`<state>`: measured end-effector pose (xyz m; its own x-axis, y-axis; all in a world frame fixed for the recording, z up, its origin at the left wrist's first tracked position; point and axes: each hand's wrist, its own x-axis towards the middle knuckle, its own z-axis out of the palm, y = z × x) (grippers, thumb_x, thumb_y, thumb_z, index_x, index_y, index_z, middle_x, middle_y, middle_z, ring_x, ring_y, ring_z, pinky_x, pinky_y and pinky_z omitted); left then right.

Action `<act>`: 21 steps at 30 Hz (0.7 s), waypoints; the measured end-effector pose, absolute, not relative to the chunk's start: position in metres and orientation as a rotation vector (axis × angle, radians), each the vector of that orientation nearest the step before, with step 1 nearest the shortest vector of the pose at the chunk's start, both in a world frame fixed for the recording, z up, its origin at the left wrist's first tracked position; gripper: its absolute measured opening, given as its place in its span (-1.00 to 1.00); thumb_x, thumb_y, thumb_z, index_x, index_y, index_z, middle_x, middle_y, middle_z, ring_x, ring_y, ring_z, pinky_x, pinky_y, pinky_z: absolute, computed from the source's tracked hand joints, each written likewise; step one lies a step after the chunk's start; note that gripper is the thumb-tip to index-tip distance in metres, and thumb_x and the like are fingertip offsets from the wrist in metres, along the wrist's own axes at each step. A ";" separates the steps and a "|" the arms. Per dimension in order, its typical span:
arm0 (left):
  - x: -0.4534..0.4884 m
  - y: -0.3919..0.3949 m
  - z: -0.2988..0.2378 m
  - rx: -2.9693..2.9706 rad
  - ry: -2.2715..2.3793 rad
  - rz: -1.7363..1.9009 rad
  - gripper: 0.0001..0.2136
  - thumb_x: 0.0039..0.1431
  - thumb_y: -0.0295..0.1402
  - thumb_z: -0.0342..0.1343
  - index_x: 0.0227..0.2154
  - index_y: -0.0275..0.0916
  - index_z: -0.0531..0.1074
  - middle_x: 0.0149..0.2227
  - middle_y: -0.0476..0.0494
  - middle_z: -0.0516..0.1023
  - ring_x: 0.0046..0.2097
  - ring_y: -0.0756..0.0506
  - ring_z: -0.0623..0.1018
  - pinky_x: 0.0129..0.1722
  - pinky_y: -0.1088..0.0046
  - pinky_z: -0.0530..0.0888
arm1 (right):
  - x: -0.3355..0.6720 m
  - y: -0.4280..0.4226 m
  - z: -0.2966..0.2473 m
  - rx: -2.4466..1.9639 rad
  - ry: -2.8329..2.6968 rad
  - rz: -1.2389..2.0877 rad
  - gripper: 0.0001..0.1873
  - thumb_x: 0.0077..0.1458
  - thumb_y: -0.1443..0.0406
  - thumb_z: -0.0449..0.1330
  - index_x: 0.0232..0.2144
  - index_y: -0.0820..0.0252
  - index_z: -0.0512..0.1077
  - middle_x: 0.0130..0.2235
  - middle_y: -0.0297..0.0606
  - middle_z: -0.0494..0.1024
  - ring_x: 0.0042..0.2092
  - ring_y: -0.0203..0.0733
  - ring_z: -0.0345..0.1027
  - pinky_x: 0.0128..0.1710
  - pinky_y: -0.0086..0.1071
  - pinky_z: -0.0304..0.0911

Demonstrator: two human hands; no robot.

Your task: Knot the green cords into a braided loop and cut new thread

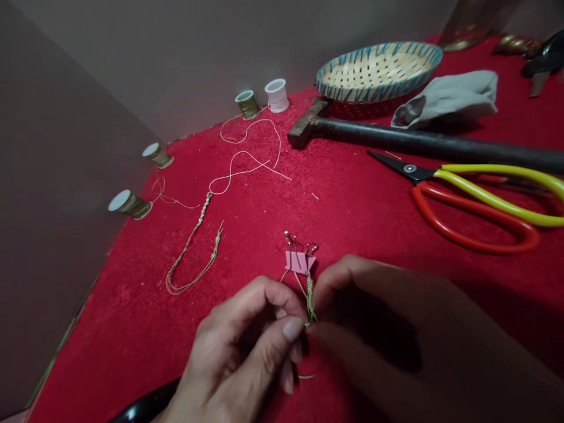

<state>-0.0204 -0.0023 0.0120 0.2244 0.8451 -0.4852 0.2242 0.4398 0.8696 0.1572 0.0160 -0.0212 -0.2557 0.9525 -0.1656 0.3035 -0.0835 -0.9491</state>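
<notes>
The left hand (247,346) pinches the green knotted cord (310,289) between thumb and forefinger; the right hand (379,311) curls in against it, though I can't tell whether its shadowed fingertips grip. The cord runs from a pink binder clip (300,262) just beyond, on the red worktop (132,329). A hard tug might slip it from the clip, slackening the work; dim light could let strands cross wrongly. Farther out, the curled white thread (235,173) could tangle if dragged.
</notes>
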 end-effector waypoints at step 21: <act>-0.019 0.003 0.022 0.962 1.377 0.635 -0.81 0.15 -0.22 0.23 -0.48 -0.19 0.43 -0.58 0.07 0.26 -0.58 0.08 0.17 -0.64 0.65 0.13 | 0.158 0.020 -0.014 -1.209 -1.479 1.515 -0.85 -0.08 0.44 0.19 -0.56 0.10 0.47 -0.57 -0.50 0.55 -0.53 -0.35 0.48 -0.58 -0.64 0.29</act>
